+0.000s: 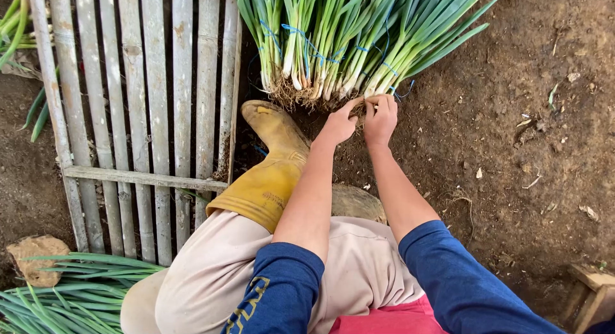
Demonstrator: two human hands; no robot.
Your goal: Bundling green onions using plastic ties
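both hands are seen just above the centre of the frame, at the root ends of the green onion bundles (346,39) that are laid across the top of the frame on the brown soil (525,129). the left hand (338,124) is curled, with its fingertips pinched at the roots. the right hand (380,118) is closed, its fingers pressed together on the same tuft of roots; the two hands are nearly touching. the bundles are tied with blue string (301,34). a yellow rubber boot (272,164) is seen left of the hands, beside a slatted bamboo rack (147,116). more loose green onions (70,295) are seen at lower left.
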